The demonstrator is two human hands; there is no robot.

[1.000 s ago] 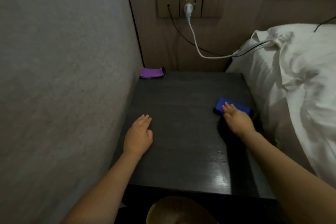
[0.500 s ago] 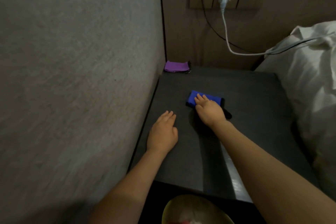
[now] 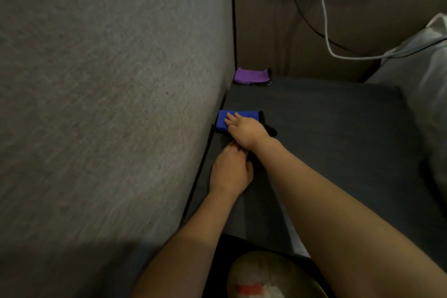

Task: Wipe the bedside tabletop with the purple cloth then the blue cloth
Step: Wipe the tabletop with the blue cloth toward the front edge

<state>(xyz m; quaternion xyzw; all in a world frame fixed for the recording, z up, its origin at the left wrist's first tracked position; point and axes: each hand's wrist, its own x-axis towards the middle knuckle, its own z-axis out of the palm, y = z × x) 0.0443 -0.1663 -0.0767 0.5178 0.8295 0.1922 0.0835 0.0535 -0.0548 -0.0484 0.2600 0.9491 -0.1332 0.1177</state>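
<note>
Right hand (image 3: 245, 132) (blurred) hides blue cloth (image 3: 223, 121) seemingly.

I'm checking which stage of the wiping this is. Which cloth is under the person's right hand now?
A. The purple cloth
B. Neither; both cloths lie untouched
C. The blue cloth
C: the right hand lies flat on the blue cloth by the wall-side edge of the tabletop, while the purple cloth lies alone in the far corner.
</note>
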